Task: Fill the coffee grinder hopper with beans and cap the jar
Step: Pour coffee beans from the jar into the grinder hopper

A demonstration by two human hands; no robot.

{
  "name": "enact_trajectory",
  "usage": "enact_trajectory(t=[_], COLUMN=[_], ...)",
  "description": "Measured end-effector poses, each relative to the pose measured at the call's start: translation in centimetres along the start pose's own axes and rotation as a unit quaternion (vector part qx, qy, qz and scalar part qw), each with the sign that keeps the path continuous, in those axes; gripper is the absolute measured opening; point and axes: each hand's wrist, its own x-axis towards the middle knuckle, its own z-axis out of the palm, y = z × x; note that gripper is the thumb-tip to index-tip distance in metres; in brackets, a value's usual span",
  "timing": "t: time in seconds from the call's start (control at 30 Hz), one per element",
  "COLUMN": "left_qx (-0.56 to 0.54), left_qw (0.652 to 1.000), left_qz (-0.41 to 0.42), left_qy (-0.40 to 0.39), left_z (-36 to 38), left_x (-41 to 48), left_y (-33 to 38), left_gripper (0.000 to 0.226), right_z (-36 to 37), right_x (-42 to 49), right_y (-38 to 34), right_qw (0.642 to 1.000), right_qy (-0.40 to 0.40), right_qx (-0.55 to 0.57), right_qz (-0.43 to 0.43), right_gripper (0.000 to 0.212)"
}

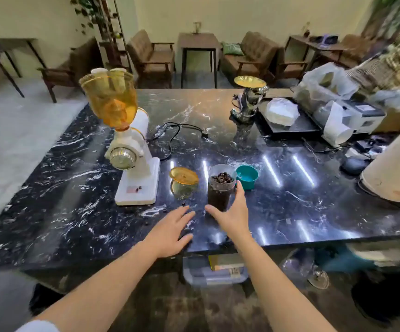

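A clear jar of coffee beans (220, 185) stands uncapped on the black marble counter (74, 188). Its teal cap (247, 176) lies upturned just behind it to the right. My right hand (232, 212) is open right at the jar's near side, thumb to the left and fingers up along its right wall, without a closed grip. My left hand (170, 228) hovers open and flat over the counter, left of the jar. The white coffee grinder (134, 161) stands to the left with its amber hopper (110, 99) open on top. The amber hopper lid (184, 175) rests between grinder and jar.
A black power cord (170, 135) trails behind the grinder. A chrome grinder (249, 101), a scale with plastic bags (287, 116) and a white machine (359, 116) crowd the back right. A large cream appliance (395, 168) sits at the right edge. Loose beans lie near the lid.
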Motion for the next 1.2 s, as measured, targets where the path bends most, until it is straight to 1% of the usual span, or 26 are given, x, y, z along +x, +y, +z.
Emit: enact_trajectory(t=[0.03, 0.13, 0.27, 0.43, 0.5, 0.6, 0.67, 0.73, 0.77, 0.83, 0.9, 0.97, 1.0, 1.07, 1.1, 1.13, 1.17, 1.2], left_qx=[0.016, 0.059, 0.089, 0.116, 0.122, 0.111, 0.086, 0.02, -0.021, -0.077, -0.128, -0.168, -0.178, -0.217, -0.254, -0.297, -0.346, -0.396], left_qw=[1.0, 0.998, 0.996, 0.991, 0.99, 0.99, 0.989, 0.988, 0.988, 0.99, 0.987, 0.975, 0.968, 0.945, 0.929, 0.911, 0.894, 0.877], left_qz=[-0.004, -0.031, -0.025, -0.034, -0.038, -0.05, -0.044, -0.03, -0.022, -0.027, -0.082, -0.144, -0.17, -0.216, -0.227, -0.225, -0.205, -0.171], left_qy=[-0.002, 0.0, -0.011, -0.055, -0.062, -0.076, -0.113, -0.15, -0.153, -0.118, -0.054, 0.013, 0.044, 0.111, 0.144, 0.175, 0.2, 0.211], left_z=[0.5, 1.8, 1.7, 1.8, 1.9, 1.4, 0.4, -2.0, -3.6, -6.7, -9.6, -11.7, -12.8, -15.2, -16.5, -17.9, -19.4, -20.9], left_x=[0.2, 0.2, 0.6, 0.6, 0.4, 0.0, 0.2, 0.5, 0.4, -0.7, -2.7, -4.9, -5.5, -5.4, -4.7, -3.6, -2.4, -1.2], left_y=[0.1, -0.2, -0.5, 0.1, 0.5, 1.0, 1.1, 0.6, 0.0, -2.4, -6.1, -10.8, -13.0, -16.9, -18.3, -19.3, -19.7, -19.7], left_gripper=[0.067, 0.065, 0.065, 0.064, 0.062, 0.061, 0.063, 0.059, 0.052, 0.036, 0.027, 0.016, 0.018, 0.021, 0.018, 0.012, 0.013, 0.027], right_z=[0.1, 1.1, 1.8, 2.3, 2.4, 3.1, 3.8, 4.6, 5.0, 6.0, 6.9, 7.8, 8.4, 9.3, 9.7, 10.0, 10.3, 10.5], right_x=[0.2, 1.1, 2.9, 3.6, 3.7, 4.1, 5.0, 6.0, 6.5, 7.4, 8.1, 8.5, 8.7, 9.1, 9.2, 9.4, 9.5, 9.5], right_y=[-0.1, 0.4, 0.8, 1.3, 1.1, -0.9, -2.7, -5.2, -6.5, -9.1, -11.8, -14.4, -15.7, -17.9, -19.0, -20.0, -20.9, -21.7], right_qw=[1.0, 0.997, 0.995, 0.995, 0.994, 0.995, 0.995, 0.994, 0.993, 0.992, 0.989, 0.987, 0.986, 0.984, 0.983, 0.982, 0.981, 0.98], right_qy=[0.0, 0.004, 0.0, 0.03, 0.043, 0.043, 0.043, 0.039, 0.038, 0.039, 0.051, 0.066, 0.072, 0.081, 0.087, 0.094, 0.102, 0.112], right_qx=[0.02, 0.066, 0.084, 0.079, 0.082, 0.084, 0.092, 0.101, 0.102, 0.107, 0.11, 0.107, 0.104, 0.098, 0.092, 0.083, 0.072, 0.063], right_qz=[-0.001, 0.035, 0.053, 0.061, 0.05, 0.018, -0.007, -0.03, -0.039, -0.059, -0.08, -0.1, -0.111, -0.127, -0.133, -0.14, -0.147, -0.153], right_gripper=[0.115, 0.116, 0.114, 0.092, 0.083, 0.074, 0.07, 0.073, 0.076, 0.076, 0.075, 0.073, 0.073, 0.073, 0.072, 0.072, 0.072, 0.073])
